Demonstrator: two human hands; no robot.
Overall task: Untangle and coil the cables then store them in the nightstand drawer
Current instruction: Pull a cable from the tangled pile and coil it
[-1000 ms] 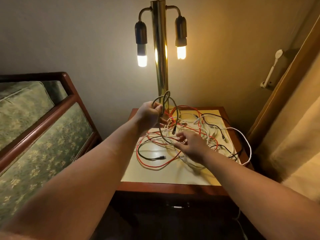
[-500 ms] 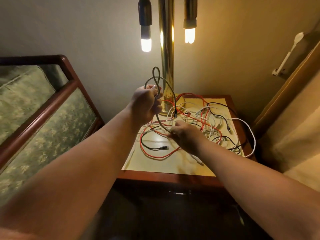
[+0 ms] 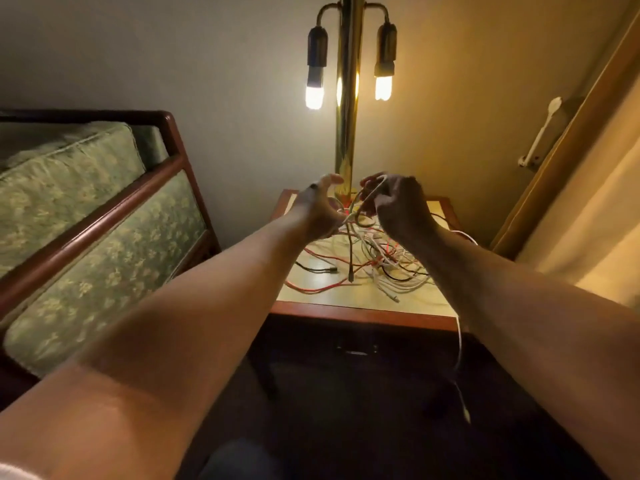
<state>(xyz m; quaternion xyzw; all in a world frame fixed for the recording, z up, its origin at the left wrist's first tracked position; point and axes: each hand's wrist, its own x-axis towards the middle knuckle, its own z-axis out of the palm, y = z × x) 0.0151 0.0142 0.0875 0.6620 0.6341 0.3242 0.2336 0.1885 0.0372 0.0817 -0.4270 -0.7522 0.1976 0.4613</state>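
Grey cable (image 3: 372, 195) loops in my right hand's (image 3: 398, 209) pinch; at 6 o'clock below, the cable tangle (image 3: 377, 268) covers the nightstand (image 3: 363, 315). My left hand (image 3: 317, 211) spreads at 9 o'clock, and I cannot tell whether it grips. I'd lift slowly, clearing each crossing before coiling.

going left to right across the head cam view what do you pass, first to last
green cushioned seat → left hand → brass lamp pole → right hand, gripping a pale cable → white wand on the wall → curtain
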